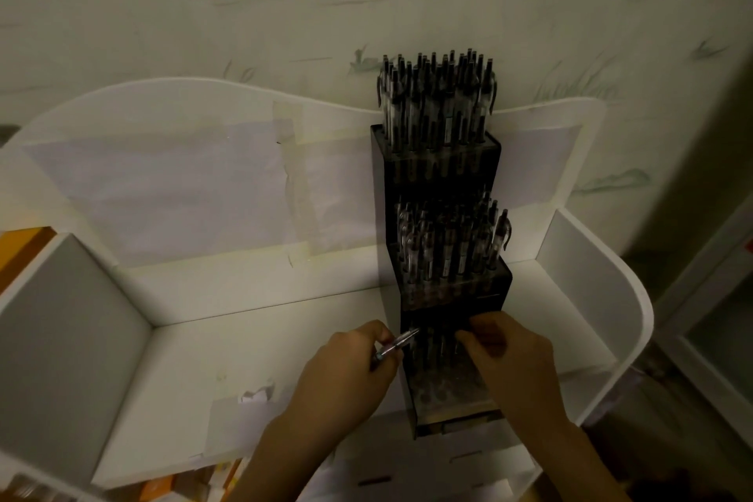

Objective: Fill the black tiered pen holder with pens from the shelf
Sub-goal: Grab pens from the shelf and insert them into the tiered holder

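Left hand (pixel 358 355): fingers curled, pinching a pen (pixel 397 344) that lies slanted, its tip at the left edge of the holder's lowest tier.
Right hand (pixel 505 355): fingers bent down over pens in the lowest tier; whether it grips one I cannot tell.
Holder (pixel 444 298): black, stepped in three tiers, standing on the right part of the shelf against its back panel.
Pens: clear barrels, dark caps and clips; top and middle tiers packed upright, lowest tier part filled.
Shelf (pixel 244 359): white, smooth board, curved sides, taped paper on the back.
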### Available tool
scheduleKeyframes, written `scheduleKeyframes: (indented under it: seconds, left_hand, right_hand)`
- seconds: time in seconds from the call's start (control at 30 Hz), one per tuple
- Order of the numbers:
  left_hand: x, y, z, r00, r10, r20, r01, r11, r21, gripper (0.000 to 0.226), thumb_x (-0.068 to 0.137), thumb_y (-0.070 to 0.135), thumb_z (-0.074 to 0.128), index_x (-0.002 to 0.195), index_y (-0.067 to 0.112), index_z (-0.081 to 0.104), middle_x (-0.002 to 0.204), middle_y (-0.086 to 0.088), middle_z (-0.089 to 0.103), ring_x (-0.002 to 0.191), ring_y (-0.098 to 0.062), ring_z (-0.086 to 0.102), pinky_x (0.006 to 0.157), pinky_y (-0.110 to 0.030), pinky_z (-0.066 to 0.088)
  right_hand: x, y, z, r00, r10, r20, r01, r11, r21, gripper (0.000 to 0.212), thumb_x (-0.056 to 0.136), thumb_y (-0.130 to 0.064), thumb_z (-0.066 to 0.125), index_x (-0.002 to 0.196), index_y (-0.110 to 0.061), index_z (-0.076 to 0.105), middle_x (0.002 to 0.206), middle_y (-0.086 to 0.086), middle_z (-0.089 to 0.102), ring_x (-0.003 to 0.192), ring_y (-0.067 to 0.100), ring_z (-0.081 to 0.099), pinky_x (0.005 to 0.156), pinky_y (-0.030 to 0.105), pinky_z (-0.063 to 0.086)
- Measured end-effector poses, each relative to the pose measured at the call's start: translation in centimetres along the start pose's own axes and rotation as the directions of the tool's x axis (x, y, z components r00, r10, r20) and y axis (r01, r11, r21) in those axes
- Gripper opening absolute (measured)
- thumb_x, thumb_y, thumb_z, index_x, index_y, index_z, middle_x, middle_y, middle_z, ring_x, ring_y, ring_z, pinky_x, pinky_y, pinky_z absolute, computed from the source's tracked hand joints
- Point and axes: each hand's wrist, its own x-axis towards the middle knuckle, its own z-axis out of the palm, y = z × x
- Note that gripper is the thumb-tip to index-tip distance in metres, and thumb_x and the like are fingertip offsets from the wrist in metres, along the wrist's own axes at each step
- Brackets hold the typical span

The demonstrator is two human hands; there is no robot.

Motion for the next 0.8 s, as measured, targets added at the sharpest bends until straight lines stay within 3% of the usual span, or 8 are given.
scheduleKeyframes:
  seconds: [0.13, 0.23, 0.3, 0.4, 0.53, 0.8]
  left_hand:
    - [0.0, 0.4, 0.3, 1.0, 0.026, 0.014, -0.026, 1.0, 0.009, 0.014, 0.096, 0.042, 0.051, 0.105, 0.034, 0.059, 0.08, 0.008, 0.062, 0.066, -0.009, 0.059, 0.066, -0.028, 0.056]
    - [0.1, 1.0, 0.7, 0.998, 0.051, 0.037, -0.051, 0.998, 0.02, 0.016, 0.096, 0.041, 0.052, 0.107, 0.033, 0.059, 0.074, 0.009, 0.057, 0.062, -0.007, 0.054, 0.06, -0.023, 0.049]
    - [0.1, 1.6, 1.0, 0.996, 0.07, 0.049, -0.072, 0.997, 0.036, 0.016, 0.096, 0.038, 0.053, 0.11, 0.033, 0.058, 0.082, 0.008, 0.061, 0.071, -0.009, 0.059, 0.067, -0.026, 0.055]
    - [0.2, 2.1, 1.3, 0.994, 0.098, 0.047, -0.1, 0.993, 0.06, 0.019, 0.097, 0.035, 0.05, 0.114, 0.032, 0.055, 0.096, 0.003, 0.067, 0.083, -0.015, 0.064, 0.076, -0.033, 0.056]
    - [0.4, 2.1, 1.5, 0.991, 0.127, 0.031, -0.129, 0.987, 0.097, 0.02, 0.099, 0.037, 0.043, 0.113, 0.029, 0.054, 0.09, 0.003, 0.065, 0.077, -0.016, 0.062, 0.073, -0.037, 0.055]
    - [0.1, 2.5, 1.7, 0.99, 0.138, 0.028, -0.14, 0.986, 0.093, 0.021, 0.101, 0.037, 0.04, 0.112, 0.025, 0.052, 0.09, 0.0, 0.065, 0.077, -0.018, 0.063, 0.072, -0.04, 0.055]
  right_hand:
    - [-1.5, -2.4, -1.3, 0.997, -0.065, -0.042, 0.069, 0.991, 0.111, 0.016, 0.077, -0.012, 0.078, 0.076, -0.025, 0.07, 0.067, -0.016, 0.067, 0.066, 0.003, 0.066, 0.062, 0.01, 0.05]
    - [-3.0, -3.7, -0.9, 0.989, -0.009, 0.146, -0.024, 0.976, 0.218, 0.015, 0.075, -0.021, 0.079, 0.086, -0.029, 0.073, 0.078, -0.018, 0.071, 0.075, 0.003, 0.067, 0.066, 0.012, 0.051]
    - [-3.6, -4.0, -0.3, 0.976, 0.014, 0.219, -0.068, 0.969, 0.24, 0.019, 0.074, -0.027, 0.079, 0.092, -0.031, 0.074, 0.085, -0.019, 0.072, 0.08, 0.002, 0.067, 0.07, 0.013, 0.052]
    - [-3.6, -4.2, 0.0, 0.976, 0.046, 0.212, -0.112, 0.945, 0.309, 0.017, 0.078, -0.019, 0.077, 0.088, -0.032, 0.076, 0.087, -0.015, 0.073, 0.082, 0.005, 0.068, 0.074, 0.021, 0.055]
    - [-3.0, -4.7, -0.5, 0.983, 0.037, 0.181, -0.103, 0.923, 0.37, 0.016, 0.075, -0.025, 0.075, 0.091, -0.025, 0.075, 0.093, -0.008, 0.073, 0.09, 0.01, 0.069, 0.078, 0.022, 0.055]
    - [-2.4, -5.5, 0.2, 0.954, 0.199, 0.223, -0.276, 0.875, 0.399, 0.011, 0.076, -0.019, 0.078, 0.087, -0.022, 0.076, 0.084, -0.007, 0.075, 0.084, 0.01, 0.07, 0.078, 0.027, 0.058]
